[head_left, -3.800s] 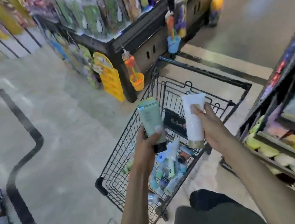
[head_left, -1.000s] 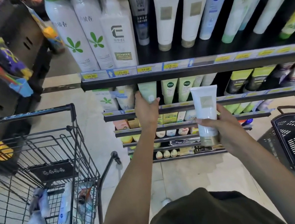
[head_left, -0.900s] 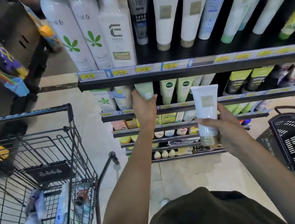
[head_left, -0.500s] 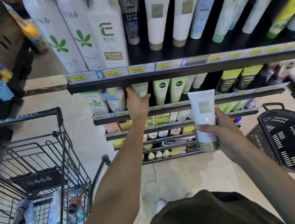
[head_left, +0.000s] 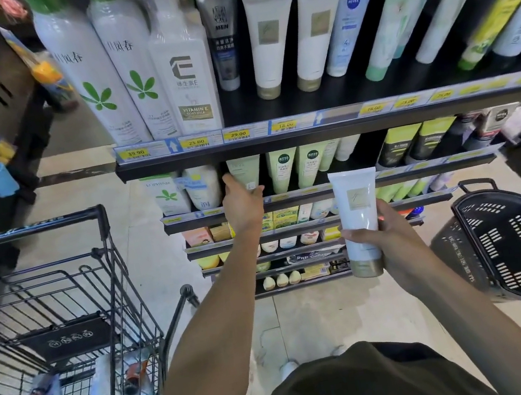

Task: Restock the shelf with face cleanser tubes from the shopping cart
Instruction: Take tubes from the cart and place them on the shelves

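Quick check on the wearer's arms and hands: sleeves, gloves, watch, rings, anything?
Both forearms are bare up to the frame edge. The left hand and right hand have no gloves, and no watch, wristband or ring shows on either. A dark bit of fabric at the bottom edge by the left upper arm may be a short sleeve; it is too cropped to tell. No tattoos or markings show.

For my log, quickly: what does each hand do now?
Left hand: grips the green tube on the shelf.
Right hand: holds the white tube.
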Tool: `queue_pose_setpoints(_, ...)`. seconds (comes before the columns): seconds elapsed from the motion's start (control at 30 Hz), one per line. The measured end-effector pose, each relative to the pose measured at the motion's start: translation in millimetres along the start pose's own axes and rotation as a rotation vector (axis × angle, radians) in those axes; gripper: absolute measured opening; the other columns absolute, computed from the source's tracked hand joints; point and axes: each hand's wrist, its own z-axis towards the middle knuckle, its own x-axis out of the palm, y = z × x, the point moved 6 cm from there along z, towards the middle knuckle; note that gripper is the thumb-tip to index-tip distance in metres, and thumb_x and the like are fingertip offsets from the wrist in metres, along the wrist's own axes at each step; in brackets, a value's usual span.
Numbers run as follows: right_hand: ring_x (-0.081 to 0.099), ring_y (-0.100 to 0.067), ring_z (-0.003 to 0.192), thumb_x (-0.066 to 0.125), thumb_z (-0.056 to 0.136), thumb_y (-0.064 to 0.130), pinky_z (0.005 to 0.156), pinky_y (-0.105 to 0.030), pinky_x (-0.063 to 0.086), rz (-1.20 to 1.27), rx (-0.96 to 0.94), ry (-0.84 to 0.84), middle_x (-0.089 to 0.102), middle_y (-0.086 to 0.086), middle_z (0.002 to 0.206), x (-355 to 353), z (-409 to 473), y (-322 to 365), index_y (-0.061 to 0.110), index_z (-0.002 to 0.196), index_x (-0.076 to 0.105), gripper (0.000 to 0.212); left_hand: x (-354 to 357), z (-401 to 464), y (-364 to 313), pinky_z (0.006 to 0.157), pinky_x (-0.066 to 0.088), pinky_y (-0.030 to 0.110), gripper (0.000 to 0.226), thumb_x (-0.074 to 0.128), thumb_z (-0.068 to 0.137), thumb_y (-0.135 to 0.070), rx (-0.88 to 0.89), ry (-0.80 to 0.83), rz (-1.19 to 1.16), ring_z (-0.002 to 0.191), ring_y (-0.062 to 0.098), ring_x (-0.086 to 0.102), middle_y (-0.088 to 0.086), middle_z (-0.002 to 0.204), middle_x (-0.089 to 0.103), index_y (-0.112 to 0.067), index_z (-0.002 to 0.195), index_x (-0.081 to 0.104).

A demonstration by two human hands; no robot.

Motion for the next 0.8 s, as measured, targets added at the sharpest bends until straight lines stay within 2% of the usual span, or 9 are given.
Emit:
queue_pose_setpoints(0.1, 0.070, -0.029, 0.110, 0.080, 0.083, 0.004, 0.094, -0.054, 0.057, 0.009, 0.002, -0.005, 0.075, 0.000, 0.116, 0, 1, 1, 0.029, 0.128, 0.061, 0.054, -2, -1, 0, 0.073, 0.062, 0.050, 0.057, 0.083, 0.083, -0.028, 0.003, 0.031, 0.011, 0.097, 0.033, 0.070, 0.012, 0.112, 0.068, -0.021, 0.110, 0.033)
queue_pose_setpoints(0.2, 0.071, -0.031, 0.108, 0.081, 0.082, 0.004, 0.091, -0.055, 0.058, 0.018, -0.004, 0.000, 0.075, -0.002, 0.116, 2, 3, 2, 0.027, 0.127, 0.061, 0.055, -10, -5, 0, 0.082, 0.061, 0.051, 0.062, 0.082, 0.084, -0.027, 0.004, 0.031, 0.000, 0.109, 0.033, 0.067, 0.012, 0.126, 0.063, -0.013, 0.127, 0.039)
queue_pose_setpoints(0.33, 0.074, -0.025, 0.101, 0.084, 0.079, 0.005, 0.085, -0.048, 0.060, 0.032, -0.029, 0.010, 0.076, -0.002, 0.115, 6, 5, 4, 0.027, 0.128, 0.060, 0.059, -27, -26, 1, 0.088, 0.058, 0.046, 0.058, 0.071, 0.094, -0.029, 0.071, 0.032, 0.087, 0.113, 0.031, 0.065, 0.008, 0.137, 0.057, -0.013, 0.140, 0.040)
queue_pose_setpoints(0.43, 0.073, -0.030, 0.106, 0.088, 0.076, 0.009, 0.091, -0.055, 0.059, 0.038, -0.041, 0.024, 0.075, -0.006, 0.117, 11, 10, 11, 0.029, 0.131, 0.058, 0.066, -51, -47, -9, 0.082, 0.054, 0.041, 0.041, 0.064, 0.099, -0.031, 0.216, -0.022, 0.185, 0.109, 0.029, 0.064, 0.006, 0.129, 0.061, -0.012, 0.134, 0.053)
queue_pose_setpoints(0.53, 0.071, -0.036, 0.110, 0.093, 0.069, 0.017, 0.092, -0.059, 0.058, 0.028, -0.102, 0.036, 0.074, -0.007, 0.120, 20, 16, 31, 0.032, 0.130, 0.057, 0.073, -83, -59, -33, 0.085, 0.055, 0.044, 0.037, 0.061, 0.100, -0.034, 0.395, -0.112, 0.238, 0.109, 0.027, 0.060, 0.006, 0.119, 0.065, -0.011, 0.130, 0.060)
queue_pose_setpoints(0.6, 0.070, -0.039, 0.110, 0.092, 0.070, 0.016, 0.093, -0.061, 0.057, 0.033, -0.163, 0.035, 0.073, -0.009, 0.120, 24, 21, 50, 0.031, 0.129, 0.056, 0.071, -103, -63, -59, 0.090, 0.053, 0.045, 0.035, 0.061, 0.101, -0.032, 0.553, -0.185, 0.272, 0.108, 0.026, 0.057, 0.006, 0.116, 0.064, -0.011, 0.129, 0.061)
queue_pose_setpoints(0.7, 0.070, -0.035, 0.110, 0.091, 0.073, 0.013, 0.097, -0.059, 0.056, 0.027, -0.253, 0.018, 0.074, -0.004, 0.119, 32, 29, 83, 0.033, 0.125, 0.057, 0.065, -121, -68, -106, 0.097, 0.047, 0.041, 0.034, 0.064, 0.100, -0.023, 0.831, -0.296, 0.334, 0.109, 0.028, 0.054, 0.011, 0.117, 0.064, -0.005, 0.128, 0.063)
queue_pose_setpoints(0.8, 0.070, -0.030, 0.111, 0.091, 0.069, 0.020, 0.099, -0.058, 0.055, 0.023, -0.335, 0.001, 0.073, 0.002, 0.118, 42, 35, 117, 0.036, 0.121, 0.057, 0.064, -122, -62, -145, 0.101, 0.047, 0.042, 0.038, 0.065, 0.099, -0.019, 0.997, -0.327, 0.382, 0.113, 0.032, 0.055, 0.016, 0.121, 0.063, 0.000, 0.131, 0.061)
